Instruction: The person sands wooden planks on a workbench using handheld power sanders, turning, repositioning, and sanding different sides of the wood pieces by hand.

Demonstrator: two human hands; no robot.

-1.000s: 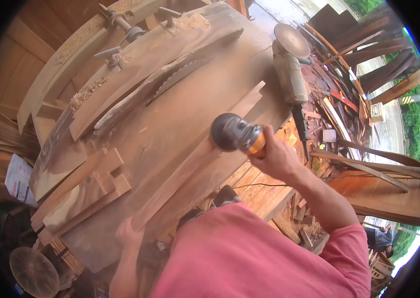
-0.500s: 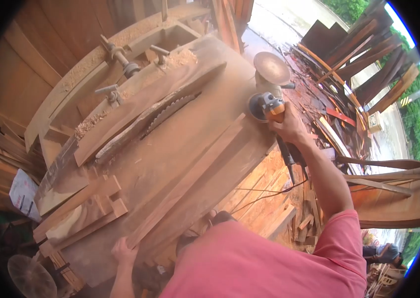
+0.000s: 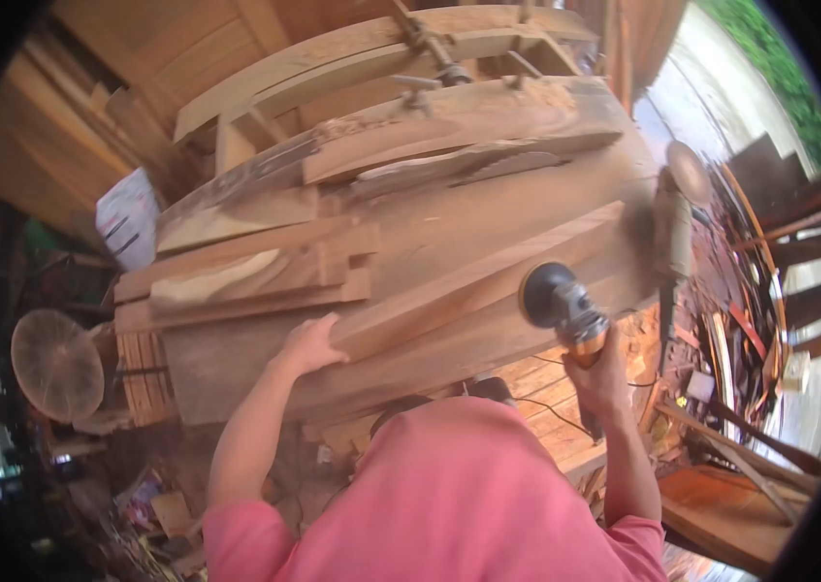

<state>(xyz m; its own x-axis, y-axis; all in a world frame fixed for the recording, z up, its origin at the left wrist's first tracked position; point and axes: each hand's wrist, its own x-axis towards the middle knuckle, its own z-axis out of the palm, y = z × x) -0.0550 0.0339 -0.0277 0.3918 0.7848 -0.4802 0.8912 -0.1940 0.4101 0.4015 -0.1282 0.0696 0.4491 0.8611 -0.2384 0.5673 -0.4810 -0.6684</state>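
A long wooden board [image 3: 473, 276] lies slantwise on the dusty worktable [image 3: 221, 373]. My left hand [image 3: 311, 346] is at its left end, the fingers and thumb on either side of the wood. In my right hand [image 3: 599, 378] is an orange and black angle grinder [image 3: 580, 315], gripped by its body. Its round dark disc [image 3: 548, 294] faces left, just above the near side of the table, close to the board. Whether the disc touches wood or spins cannot be told.
Stacked wood pieces [image 3: 255, 276] lie at the table's left. A curved plank [image 3: 468, 136] and clamps [image 3: 417, 97] stand at the back. Round discs flank the table, one at left [image 3: 56, 366], one at right [image 3: 689, 173]. A cord [image 3: 551, 412] and scrap wood [image 3: 735, 335] are nearby.
My view has swung to the right. The grinder has come from the table's far right end back toward me, beside the board. My left hand stays at the board's left end.
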